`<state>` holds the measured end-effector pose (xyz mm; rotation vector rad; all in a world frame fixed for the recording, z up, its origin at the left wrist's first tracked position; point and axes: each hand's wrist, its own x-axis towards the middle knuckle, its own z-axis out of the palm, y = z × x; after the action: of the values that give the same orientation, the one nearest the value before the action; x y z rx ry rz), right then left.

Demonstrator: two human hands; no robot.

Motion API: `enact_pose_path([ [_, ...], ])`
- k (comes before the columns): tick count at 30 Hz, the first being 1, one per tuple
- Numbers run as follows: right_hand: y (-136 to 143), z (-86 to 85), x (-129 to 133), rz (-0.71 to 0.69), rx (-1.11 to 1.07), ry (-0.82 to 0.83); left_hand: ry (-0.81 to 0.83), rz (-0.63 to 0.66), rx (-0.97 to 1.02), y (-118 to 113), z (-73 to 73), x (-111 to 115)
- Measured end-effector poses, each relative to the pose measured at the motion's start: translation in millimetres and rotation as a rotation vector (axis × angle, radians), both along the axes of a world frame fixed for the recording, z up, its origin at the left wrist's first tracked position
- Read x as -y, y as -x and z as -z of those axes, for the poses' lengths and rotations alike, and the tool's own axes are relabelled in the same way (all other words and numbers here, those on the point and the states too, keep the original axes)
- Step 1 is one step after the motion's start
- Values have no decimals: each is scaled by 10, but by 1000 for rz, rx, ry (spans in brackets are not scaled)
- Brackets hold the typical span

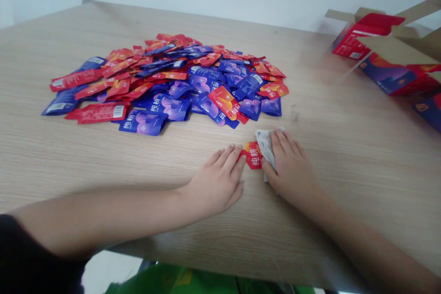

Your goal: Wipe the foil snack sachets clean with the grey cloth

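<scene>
A red and orange sachet (253,156) with white lettering lies flat on the table, between my two hands. My left hand (217,181) holds its left end down, with the fingertips pressed together on that edge. On the sachet's right part rests a folded white cloth (265,143). My right hand (292,165) grips this cloth from above, fingers spread over it and thumb at its near side. The cloth hides the sachet's right end. Just beyond both hands spreads a large heap of red and purple-blue sachets (172,82), overlapping in many directions.
At the right back stand a red carton (361,34) with raised flaps and a blue and red carton (396,73) with its flaps open. Another blue carton (430,109) is cut off by the right edge. The wooden table (103,161) meets a white wall behind.
</scene>
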<state>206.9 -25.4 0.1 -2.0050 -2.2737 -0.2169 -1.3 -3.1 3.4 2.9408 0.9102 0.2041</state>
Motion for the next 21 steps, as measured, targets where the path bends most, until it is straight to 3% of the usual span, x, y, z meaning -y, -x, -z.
enact_pose_path([
  [5,219,-4,76,-189,-32,18,-14,3,18,8,7,-9],
  [12,4,0,39,53,5,-11,-11,31,-12,8,5,-16],
  [17,169,-28,80,-151,-32,31,-9,25,2,18,16,-27],
  [21,57,-24,43,-93,-44,31,-19,36,-16,16,22,-29],
])
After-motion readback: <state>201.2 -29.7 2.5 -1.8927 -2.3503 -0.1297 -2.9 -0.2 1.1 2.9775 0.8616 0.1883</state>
